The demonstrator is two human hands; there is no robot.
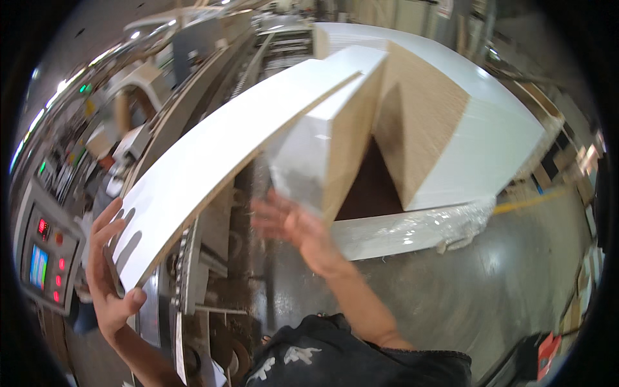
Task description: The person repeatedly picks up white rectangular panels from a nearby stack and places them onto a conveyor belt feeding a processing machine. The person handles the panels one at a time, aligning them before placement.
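Workshop floor [477, 290], white panel [219, 142] flanked by wide-spread left hand [104, 280], contact unclear; right hand [302, 231] held open, blurred

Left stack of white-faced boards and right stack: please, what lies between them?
In the head view, a dark brown surface shows low in the wedge-shaped gap between the left stack and the right stack; its material cannot be told.

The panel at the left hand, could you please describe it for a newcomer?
Start at the two stacks of white boards with tan sides. The panel stretches from the nearer one to the left hand; unlike the stacks, it is one thin sheet.
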